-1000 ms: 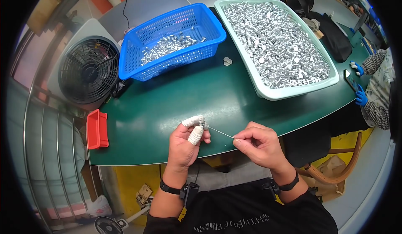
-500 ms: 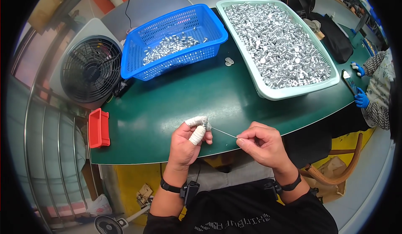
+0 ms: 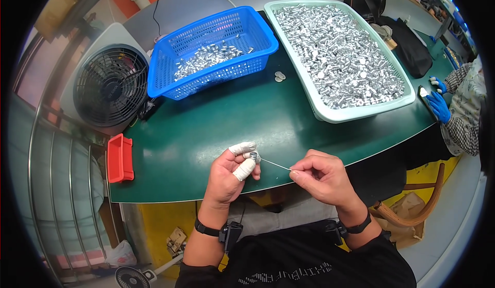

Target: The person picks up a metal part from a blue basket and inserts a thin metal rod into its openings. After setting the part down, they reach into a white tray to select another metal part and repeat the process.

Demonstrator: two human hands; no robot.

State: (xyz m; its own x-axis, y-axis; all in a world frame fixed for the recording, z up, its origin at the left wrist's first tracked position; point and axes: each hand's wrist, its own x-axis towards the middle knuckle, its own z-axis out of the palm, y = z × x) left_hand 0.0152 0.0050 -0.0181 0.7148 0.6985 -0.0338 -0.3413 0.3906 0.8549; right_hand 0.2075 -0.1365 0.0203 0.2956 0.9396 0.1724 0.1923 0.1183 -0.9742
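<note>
My left hand (image 3: 229,172), with white tape wrapped round its fingertips and thumb, pinches a small shiny metal part (image 3: 253,155). Between finger and thumb of my right hand (image 3: 322,180) is one end of a thin metal rod (image 3: 276,164). Its other end reaches the part in my left hand; the tape hides whether it goes inside. Both hands are above the near edge of the green table (image 3: 206,123). Beyond them stand a blue basket (image 3: 216,74) with some small metal parts and a pale green basket (image 3: 356,115) heaped with many more.
A few round metal discs (image 3: 279,76) lie between the baskets. At the left are a red bin (image 3: 119,159) and a black fan (image 3: 111,84). On the right, another person's blue-gloved hands (image 3: 438,105) are at the table's edge, near a wooden chair arm (image 3: 412,218).
My left finger and thumb have shifted slightly, and the metal part shows more between them. My right hand stays almost in place with the rod. The other person's gloved hands have moved closer together.
</note>
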